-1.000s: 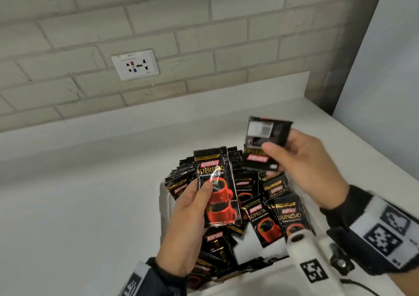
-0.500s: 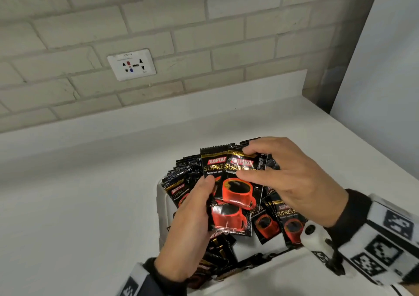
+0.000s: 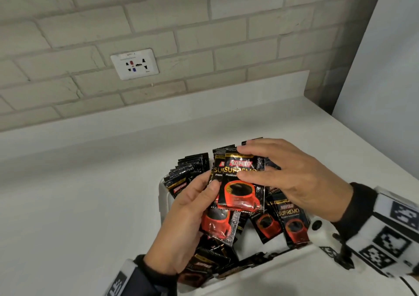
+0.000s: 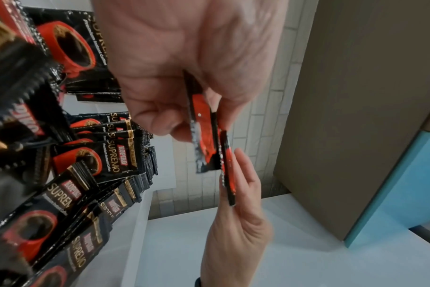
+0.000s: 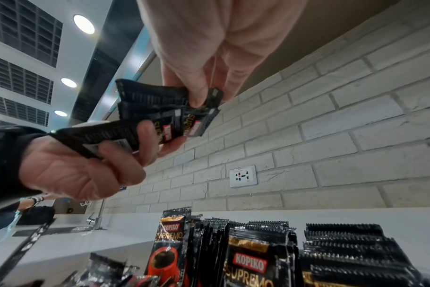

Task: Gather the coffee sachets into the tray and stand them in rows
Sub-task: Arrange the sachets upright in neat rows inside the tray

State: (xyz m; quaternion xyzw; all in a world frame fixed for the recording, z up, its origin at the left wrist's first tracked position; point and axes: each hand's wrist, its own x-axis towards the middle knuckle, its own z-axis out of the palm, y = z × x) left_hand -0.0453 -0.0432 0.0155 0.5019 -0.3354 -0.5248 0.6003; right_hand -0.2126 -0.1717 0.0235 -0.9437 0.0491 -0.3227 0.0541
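Note:
Over a white tray [image 3: 163,196] full of black and red Kopiko coffee sachets, both hands hold sachets together. My left hand [image 3: 204,196] grips one sachet [image 3: 217,225] from the left, thumb on its face. My right hand [image 3: 249,166] pinches a second sachet [image 3: 240,182] by its top and lays it over the first. From the left wrist, both sachets [image 4: 201,136] appear edge-on between the hands. The right wrist view has my right fingertips [image 5: 199,97] pinching a sachet edge above the left hand [image 5: 125,139]. Upright sachets [image 3: 190,166] fill the tray's back left; loose ones [image 3: 292,223] lean at the right.
The tray sits on a white counter [image 3: 79,205] against a brick wall with a socket plate [image 3: 135,64]. A pale panel [image 3: 385,91] closes the right side. A sink and tap [image 5: 96,221] lie further along the counter.
My right hand swung its sachet down and to the left, face forward, onto the sachet in my left hand. The left hand stayed nearly still above the tray.

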